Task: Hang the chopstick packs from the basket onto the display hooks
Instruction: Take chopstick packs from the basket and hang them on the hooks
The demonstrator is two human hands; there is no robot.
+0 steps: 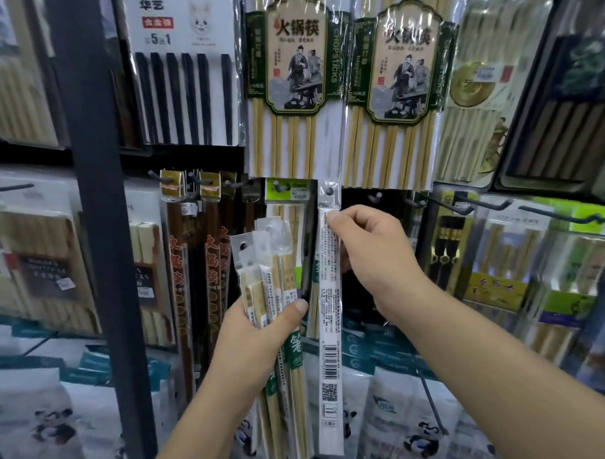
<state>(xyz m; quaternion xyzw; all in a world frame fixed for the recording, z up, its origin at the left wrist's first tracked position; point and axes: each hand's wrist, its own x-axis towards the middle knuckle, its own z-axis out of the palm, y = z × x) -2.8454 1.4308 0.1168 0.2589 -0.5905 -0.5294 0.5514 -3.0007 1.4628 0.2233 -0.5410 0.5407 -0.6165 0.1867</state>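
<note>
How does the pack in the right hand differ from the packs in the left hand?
The right hand pinches a single pack; the left hand grips a bundle of several. The single pack hangs upright with its hole at a hook; the bundle is fanned and tilted, its holes free. The single pack shows printed text and a barcode; the bundle shows pale chopsticks and green labels. All are long, narrow packs with a top hole.
</note>
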